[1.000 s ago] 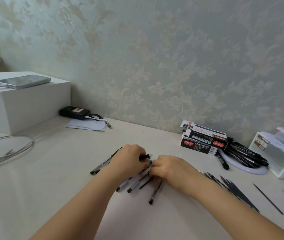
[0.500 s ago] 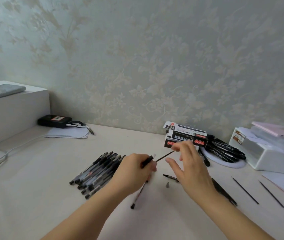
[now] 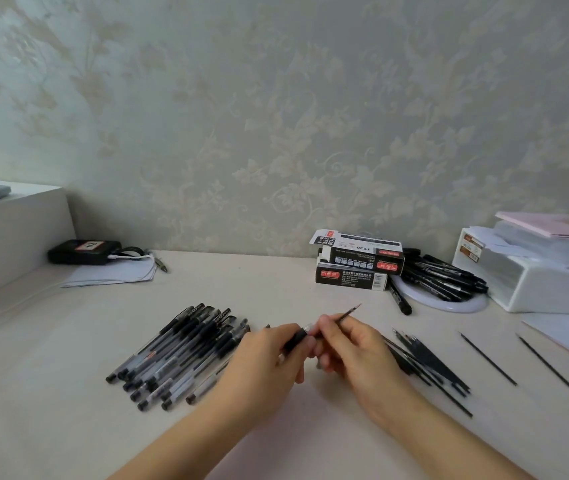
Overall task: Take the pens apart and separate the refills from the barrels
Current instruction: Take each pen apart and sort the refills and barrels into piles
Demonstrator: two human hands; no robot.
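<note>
The barrel (image 3: 295,341) sits gripped in the left hand (image 3: 269,355) at mid-tabletop, and the refill (image 3: 347,313) pokes out of its mouth toward 1 o'clock, pinched by the right hand (image 3: 349,348). Half a second back that right hand was spread wide and clear of the pen; now it has closed in on the refill, so the pull-out looks under way, not finished. At 9 o'clock from the hands lies the pile of pens (image 3: 179,355), apparently whole and waiting. At 3 o'clock a heap of refills (image 3: 428,362) fans across the tabletop (image 3: 68,427), with two loose ones farther right. Up at 1 o'clock stand the boxes (image 3: 357,259), more dark pens just beside them.
</note>
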